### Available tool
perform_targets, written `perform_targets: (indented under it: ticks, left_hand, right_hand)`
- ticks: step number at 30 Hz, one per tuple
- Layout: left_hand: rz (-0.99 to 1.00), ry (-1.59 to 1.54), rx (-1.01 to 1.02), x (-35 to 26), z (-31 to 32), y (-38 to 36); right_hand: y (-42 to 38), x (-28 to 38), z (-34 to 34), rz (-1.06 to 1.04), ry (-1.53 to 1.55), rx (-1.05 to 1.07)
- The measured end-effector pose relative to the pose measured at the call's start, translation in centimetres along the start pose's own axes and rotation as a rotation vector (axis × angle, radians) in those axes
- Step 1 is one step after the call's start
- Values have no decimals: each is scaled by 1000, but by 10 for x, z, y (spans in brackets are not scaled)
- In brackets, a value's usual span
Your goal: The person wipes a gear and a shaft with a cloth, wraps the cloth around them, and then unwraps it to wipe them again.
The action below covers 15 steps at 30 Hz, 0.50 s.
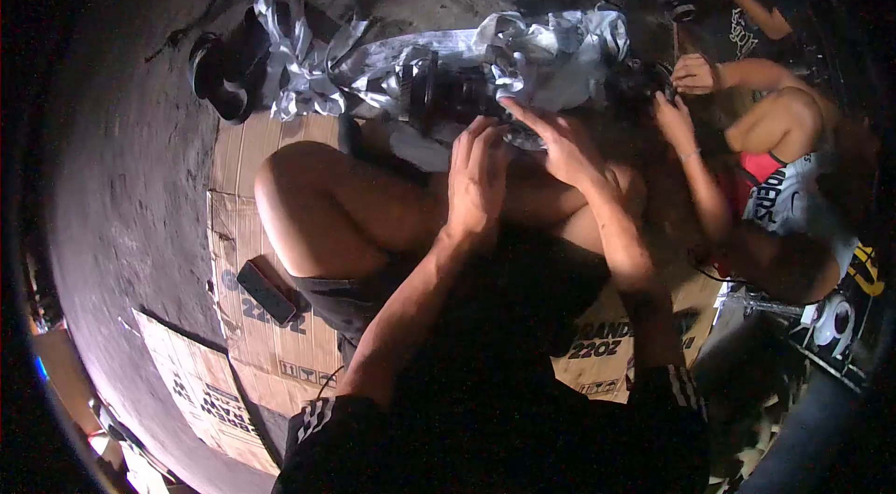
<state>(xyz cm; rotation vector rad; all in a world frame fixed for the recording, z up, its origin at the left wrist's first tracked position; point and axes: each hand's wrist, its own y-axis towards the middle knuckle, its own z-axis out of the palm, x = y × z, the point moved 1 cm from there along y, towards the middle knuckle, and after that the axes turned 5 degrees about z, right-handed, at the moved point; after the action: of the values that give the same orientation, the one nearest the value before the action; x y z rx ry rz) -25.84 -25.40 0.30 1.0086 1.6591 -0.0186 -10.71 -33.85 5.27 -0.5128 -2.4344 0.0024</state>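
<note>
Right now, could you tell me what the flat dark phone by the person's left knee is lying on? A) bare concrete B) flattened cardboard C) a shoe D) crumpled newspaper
B: the phone lies flat on the printed cardboard spread over the floor.

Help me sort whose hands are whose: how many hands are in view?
4. The person's left hand and right hand rest on the dark round part. A co-worker's two hands are at right. Others may be hidden.

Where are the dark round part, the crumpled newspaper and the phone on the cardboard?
Dark round part [446, 95], head view, its ribbed side.
Crumpled newspaper [560, 55], head view, top fold.
Phone [266, 292], head view, its middle.
</note>
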Motion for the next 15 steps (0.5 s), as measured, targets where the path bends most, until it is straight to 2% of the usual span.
perform_targets:
  ticks: [1, 2, 5, 7, 10, 12, 15]
  left_hand:
    - [-13, -25, -9, 0, -2, -2]
    - [-24, -53, -16, 0, -4, -4]
    - [-48, -59, -11, -6, -12, 1]
    - [-44, -63, 5, -5, -16, 6]
    - [-15, -53, 43, 2, -19, 6]
    - [-8, -33, 50, 9, -23, 4]
    - [-64, -112, 76, 9, -28, 1]
  right_hand:
    - [10, 0, 4, -49, 33, -1]
    - [14, -7, 0, 202, 14, 208]
    - [29, -16, 6, 79, -33, 189]
    - [38, -13, 15, 32, -287, 146]
    - [37, 0, 4, 19, -435, 159]
    - [39, 11, 4, 76, -558, 252]
    - [39, 15, 4, 33, -759, 192]
